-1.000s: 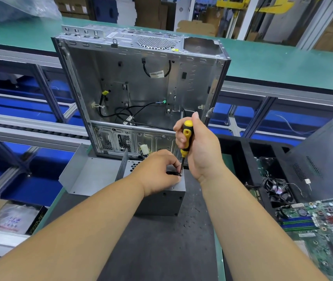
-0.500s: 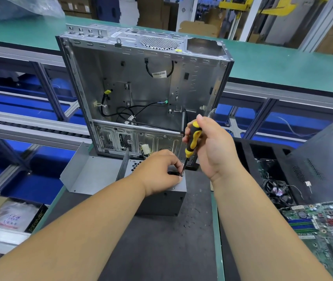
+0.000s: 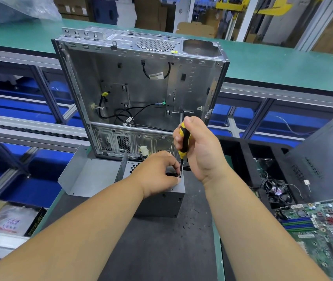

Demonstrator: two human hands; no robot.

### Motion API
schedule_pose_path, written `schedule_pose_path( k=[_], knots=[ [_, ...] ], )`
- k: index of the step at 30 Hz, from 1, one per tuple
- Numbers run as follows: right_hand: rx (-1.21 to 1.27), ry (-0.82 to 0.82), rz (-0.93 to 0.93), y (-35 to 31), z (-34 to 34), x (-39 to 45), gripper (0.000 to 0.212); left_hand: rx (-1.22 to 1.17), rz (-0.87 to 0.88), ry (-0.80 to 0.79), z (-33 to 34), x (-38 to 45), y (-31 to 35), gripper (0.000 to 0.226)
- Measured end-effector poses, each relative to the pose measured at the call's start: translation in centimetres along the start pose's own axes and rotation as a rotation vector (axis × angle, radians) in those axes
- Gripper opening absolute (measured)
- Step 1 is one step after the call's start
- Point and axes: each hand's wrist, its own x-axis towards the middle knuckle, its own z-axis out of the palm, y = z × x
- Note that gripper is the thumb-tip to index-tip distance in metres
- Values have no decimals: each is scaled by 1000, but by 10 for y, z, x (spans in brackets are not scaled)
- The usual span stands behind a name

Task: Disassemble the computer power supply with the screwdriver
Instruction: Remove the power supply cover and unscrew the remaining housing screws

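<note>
Power supply [image 3: 157, 201] on the dark counter [image 3: 161, 250], before the open case [image 3: 139, 88]. Screwdriver [image 3: 183, 147] tip unmoved on the top corner screw; handle turned slightly in right hand [image 3: 200, 151] grip. Left hand [image 3: 153, 173] still steadying, fingers curled there. Likely loosening continues.

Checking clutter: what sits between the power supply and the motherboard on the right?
Head view: bare dark mat beside the power supply, then a black tray's fan, before the motherboard.

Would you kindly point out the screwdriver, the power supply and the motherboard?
screwdriver [image 3: 184, 144], head view, on its yellow and black handle.
power supply [image 3: 161, 205], head view, on its grey front wall.
motherboard [image 3: 324, 234], head view, on its green board.
</note>
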Motion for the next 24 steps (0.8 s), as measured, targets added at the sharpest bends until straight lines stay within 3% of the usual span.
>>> schedule_pose_path(
  k=[11, 15, 18, 24],
  knots=[
    [23, 100, 43, 1, 4, 0, 51, 21, 0, -1, 1, 0, 0, 18],
    [106, 79, 18, 1, 3, 1, 43, 14, -7, 8, 0, 0, -1, 23],
    [7, 84, 1, 0, 0, 0, 27, 11, -11, 9, 1, 0, -1, 22],
    [3, 180, 32, -7, -9, 1, 30, 2, -6, 0, 1, 1, -3, 20]
  ],
)
